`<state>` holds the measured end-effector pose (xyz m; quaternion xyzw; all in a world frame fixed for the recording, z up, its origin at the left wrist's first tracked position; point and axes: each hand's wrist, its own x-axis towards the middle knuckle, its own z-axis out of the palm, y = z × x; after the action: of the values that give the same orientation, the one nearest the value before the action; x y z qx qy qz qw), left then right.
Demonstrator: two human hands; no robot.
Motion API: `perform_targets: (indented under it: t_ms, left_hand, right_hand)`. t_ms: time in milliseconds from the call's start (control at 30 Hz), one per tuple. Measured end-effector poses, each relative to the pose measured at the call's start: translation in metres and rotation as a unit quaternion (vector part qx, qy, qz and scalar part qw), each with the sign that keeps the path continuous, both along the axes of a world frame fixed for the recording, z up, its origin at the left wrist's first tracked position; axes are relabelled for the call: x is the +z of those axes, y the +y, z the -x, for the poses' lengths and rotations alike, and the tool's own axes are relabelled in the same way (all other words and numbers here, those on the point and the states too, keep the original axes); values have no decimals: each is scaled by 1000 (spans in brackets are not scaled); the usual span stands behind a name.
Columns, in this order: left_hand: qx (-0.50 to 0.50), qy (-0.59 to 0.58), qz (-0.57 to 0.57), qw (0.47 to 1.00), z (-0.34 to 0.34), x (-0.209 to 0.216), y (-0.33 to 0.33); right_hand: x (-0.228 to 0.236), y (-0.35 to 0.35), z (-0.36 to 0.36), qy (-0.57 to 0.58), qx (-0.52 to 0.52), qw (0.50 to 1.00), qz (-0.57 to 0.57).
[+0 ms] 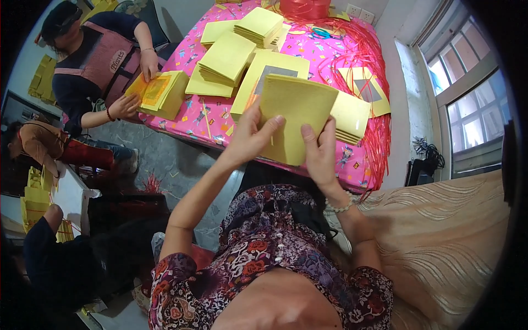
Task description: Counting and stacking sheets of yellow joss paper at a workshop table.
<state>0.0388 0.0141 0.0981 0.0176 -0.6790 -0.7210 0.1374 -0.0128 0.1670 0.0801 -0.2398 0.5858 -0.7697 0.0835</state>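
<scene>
Between my two hands I hold up a stack of yellow paper (300, 107) above the near edge of a pink-covered table. My left hand (254, 135) grips its left side, thumb on the front face. My right hand (320, 151) grips the lower right side, thumb likewise on the front; a beaded bracelet circles that wrist. Just behind lies a yellow sheet with a grey rectangle (273, 73), partly hidden by the held stack. A folded yellow paper stack (352, 116) lies right of my right hand. More yellow stacks (224, 58) are piled beyond my left hand.
Red plastic strips (368, 55) spread along the table's right side, with teal-handled scissors (322, 33) near a red roll (304, 8). A co-worker (102, 60) at the left handles yellow and orange paper (158, 91). Other people are lower left. A patterned sofa (440, 231) stands right.
</scene>
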Motion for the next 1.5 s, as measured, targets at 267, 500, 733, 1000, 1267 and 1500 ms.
perform_targets:
  t_ms: [267, 500, 733, 1000, 1267, 1500]
  left_hand:
    - [19, 42, -18, 999, -15, 0, 26]
    - [6, 51, 5, 999, -22, 7, 38]
    - [31, 10, 34, 999, -17, 0, 40]
    - [27, 36, -69, 997, -4, 2, 41]
    - [29, 9, 51, 998, 0, -17, 29]
    - [28, -4, 83, 996, -1, -18, 31]
  right_hand:
    - [-5, 7, -10, 38, -45, 998, 23]
    - [-10, 20, -9, 61, -39, 996, 47]
    - [-13, 20, -3, 53, -54, 996, 42]
    - [-10, 27, 8, 30, -31, 998, -35]
    - [32, 40, 47, 315, -135, 917, -202]
    - [45, 35, 49, 400, -70, 871, -275]
